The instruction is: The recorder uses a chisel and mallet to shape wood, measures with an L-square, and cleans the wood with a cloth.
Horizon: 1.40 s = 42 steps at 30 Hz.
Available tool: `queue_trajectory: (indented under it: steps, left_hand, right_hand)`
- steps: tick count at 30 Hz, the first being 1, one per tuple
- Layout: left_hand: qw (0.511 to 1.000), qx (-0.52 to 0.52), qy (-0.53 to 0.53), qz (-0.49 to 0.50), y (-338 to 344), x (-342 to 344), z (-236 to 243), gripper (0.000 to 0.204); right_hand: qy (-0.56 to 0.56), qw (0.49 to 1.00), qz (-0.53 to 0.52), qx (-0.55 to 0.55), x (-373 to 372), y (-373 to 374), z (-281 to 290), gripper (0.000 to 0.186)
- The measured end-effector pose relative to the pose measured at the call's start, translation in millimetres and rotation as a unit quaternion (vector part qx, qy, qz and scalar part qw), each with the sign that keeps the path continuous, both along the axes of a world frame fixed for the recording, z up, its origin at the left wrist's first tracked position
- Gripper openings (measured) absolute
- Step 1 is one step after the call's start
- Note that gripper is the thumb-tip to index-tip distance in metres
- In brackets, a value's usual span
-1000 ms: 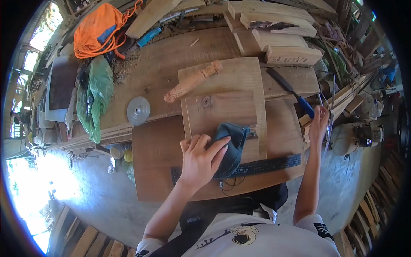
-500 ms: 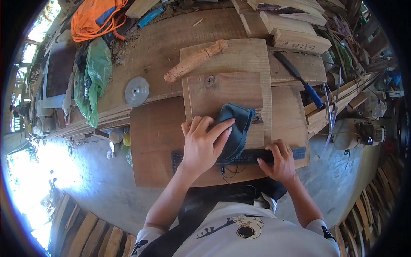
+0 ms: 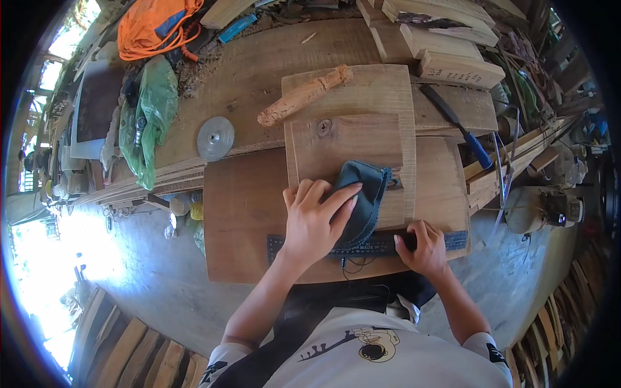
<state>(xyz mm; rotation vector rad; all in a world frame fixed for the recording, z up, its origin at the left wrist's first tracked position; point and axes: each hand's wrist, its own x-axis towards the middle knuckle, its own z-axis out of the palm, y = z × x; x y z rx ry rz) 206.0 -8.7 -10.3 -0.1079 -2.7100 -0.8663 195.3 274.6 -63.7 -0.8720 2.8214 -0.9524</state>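
My left hand (image 3: 312, 216) is closed on a dark teal cloth (image 3: 362, 200) with a stitched edge, pinched between thumb and forefinger. The cloth lies over the near part of a small brown wooden board (image 3: 362, 139) with a knot, and its lower end reaches a dark flat ruler (image 3: 375, 245). My right hand (image 3: 424, 249) grips that ruler near its right end, thumb and fingers curled over it. Below the ruler rests a wide brown board (image 3: 239, 220). A paler board (image 3: 375, 84) lies under the small one, and a rough reddish-brown wooden stick (image 3: 304, 96) sits across its far left edge.
On the right lies a blue-handled chisel-like tool (image 3: 477, 150), beside stacked wood blocks (image 3: 459, 68). A round metal disc (image 3: 215, 138), a green plastic bag (image 3: 150, 116) and an orange bundle with cord (image 3: 152, 29) are on the left. Planks (image 3: 129, 355) stand along the floor.
The whole view has shifted slightly, so everything sits a little further right. My hands keep their holds on the cloth and the ruler, with little other movement.
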Motion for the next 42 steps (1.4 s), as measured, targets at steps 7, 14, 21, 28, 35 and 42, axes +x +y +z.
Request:
queue_trajectory:
  steps: [7, 14, 21, 28, 35, 42]
  left_hand:
    - [0.999, -0.037, 0.022, -0.004, 1.1, 4.9, -1.7, 0.037]
    - [0.994, 0.092, 0.007, -0.057, 30.0, 24.9, 13.8, 0.067]
    - [0.969, 0.215, 0.058, -0.102, 31.4, 41.6, 11.9, 0.075]
    - [0.99, 0.123, -0.008, -0.067, -27.9, 38.7, 16.2, 0.066]
    - [0.992, -0.043, -0.022, 0.116, -29.9, -7.6, -21.3, 0.06]
    - [0.989, -0.019, -0.037, 0.139, -25.7, -5.9, -28.6, 0.058]
  right_hand:
    - [0.058, 0.996, -0.062, -0.025, 0.8, -4.2, 2.7, 0.031]
    - [0.044, 0.987, 0.007, -0.156, -6.2, -40.5, 52.1, 0.064]
    - [-0.098, 0.974, 0.019, -0.204, -1.6, -81.9, 71.2, 0.06]
    - [-0.076, 0.99, 0.011, -0.12, -32.1, -110.9, 76.2, 0.034]
    - [0.029, 0.998, 0.043, -0.036, -46.4, -146.4, 67.7, 0.03]
    - [0.073, 0.994, -0.078, 0.015, -79.6, -69.0, 68.9, 0.022]
